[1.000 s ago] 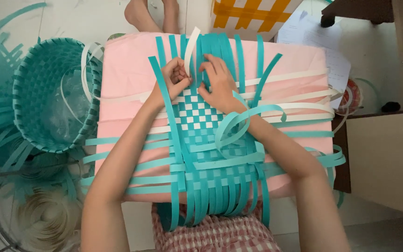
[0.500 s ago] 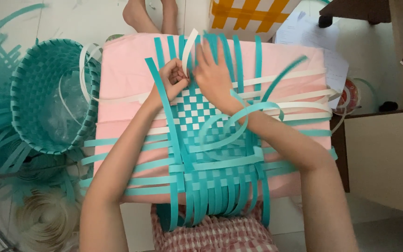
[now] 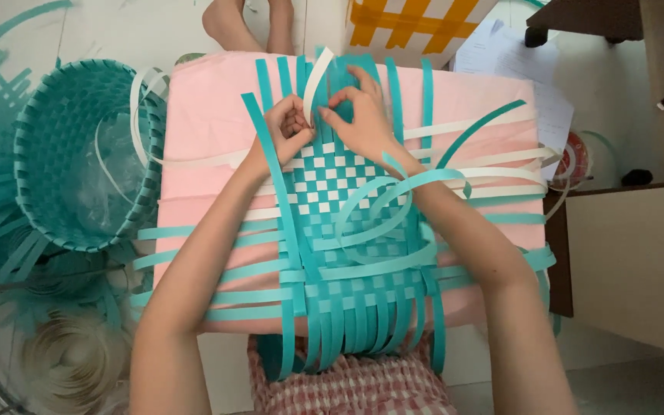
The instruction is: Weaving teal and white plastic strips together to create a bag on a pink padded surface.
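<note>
A flat woven mat (image 3: pixel 343 230) of teal and white plastic strips lies on a pink board (image 3: pixel 201 123) across my lap. My left hand (image 3: pixel 286 127) pinches a white strip (image 3: pixel 315 77) at the mat's far edge, its end curling upward. My right hand (image 3: pixel 359 115) presses on the teal strips beside it, thumb and forefinger meeting near the same white strip. Loose teal strips (image 3: pixel 393 200) loop over my right wrist. Long strip ends stick out on all sides of the weave.
A finished teal woven basket (image 3: pixel 71 154) stands to the left with loose white strips in it. A coil of pale strips (image 3: pixel 63 361) lies at lower left. Another person's feet (image 3: pixel 247 23) are beyond the board, beside a yellow-and-white woven piece (image 3: pixel 416 19). Papers (image 3: pixel 516 69) and dark furniture (image 3: pixel 632 23) are right.
Both hands have moved further up the mat to its far edge. The left hand now pinches the white strip, and the right hand's fingers have closed in beside it.
</note>
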